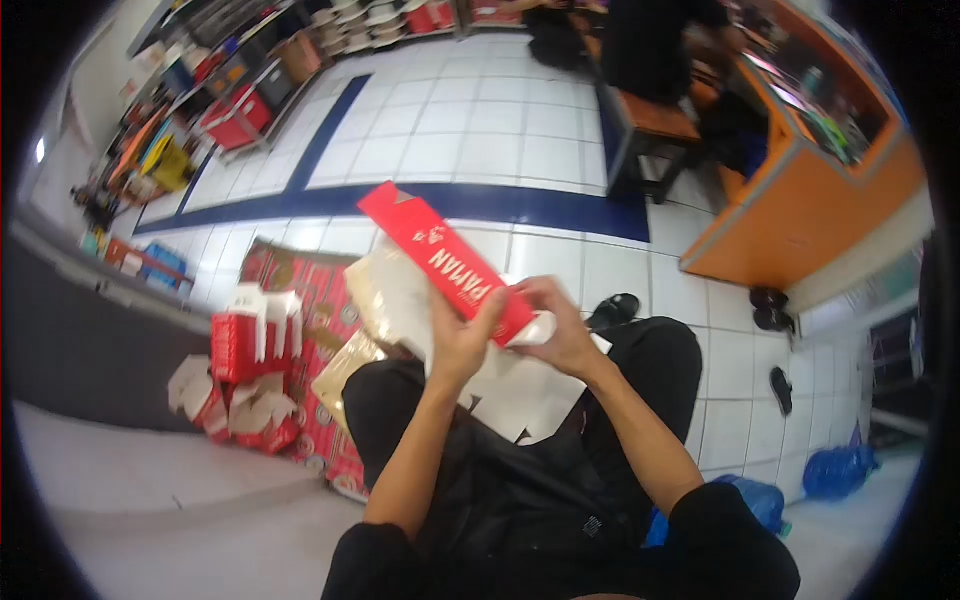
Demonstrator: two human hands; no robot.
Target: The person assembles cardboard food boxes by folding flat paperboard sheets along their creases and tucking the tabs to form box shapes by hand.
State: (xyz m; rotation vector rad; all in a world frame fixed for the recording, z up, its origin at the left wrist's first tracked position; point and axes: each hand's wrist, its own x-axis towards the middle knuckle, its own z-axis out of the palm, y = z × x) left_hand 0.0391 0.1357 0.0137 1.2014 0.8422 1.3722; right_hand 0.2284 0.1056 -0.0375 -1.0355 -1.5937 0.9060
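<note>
A long red cardboard box (440,250) with white lettering reading "PAMAN" is held at a slant above my lap. My left hand (462,338) is closed on its lower side, the thumb lying on the printed face. At the near end, my right hand (562,328) grips the box by a white flap; its fingertips are partly hidden. Beneath the hands, flat white cardboard sheets (520,390) rest across my lap. To the left, several folded red and white boxes (235,345) are piled up.
A red patterned sheet (325,375) lies on the floor at the left, with yellowish packets (345,365) near my knee. An orange counter (760,235) stands at the right, beside a person on a wooden bench (655,115). Blue water jugs (838,472) sit at the lower right.
</note>
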